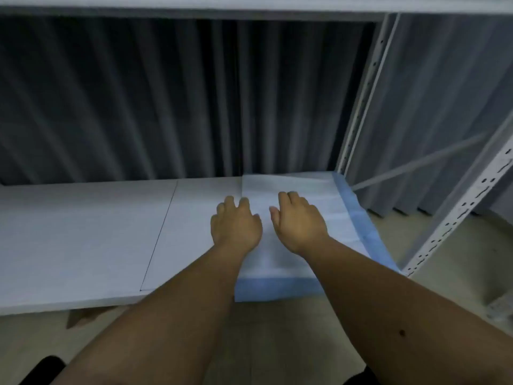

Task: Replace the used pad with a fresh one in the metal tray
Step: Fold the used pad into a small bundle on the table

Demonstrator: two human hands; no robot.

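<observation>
A white pad with a blue border (330, 207) lies flat at the right end of a white shelf board (83, 232). My left hand (236, 226) rests palm down over the pad's left edge, partly on the board, fingers slightly apart. My right hand (299, 220) lies palm down on the middle of the pad, fingers together and pointing away. Neither hand grips anything. The pad's blue front edge hangs a little over the shelf's front. No metal tray can be made out.
A white slotted rack upright (361, 107) stands at the shelf's back right corner, another upright (455, 218) at the front right. Grey curtains (166, 101) hang behind. An upper shelf (249, 4) runs overhead. Beige floor (277, 343) lies below.
</observation>
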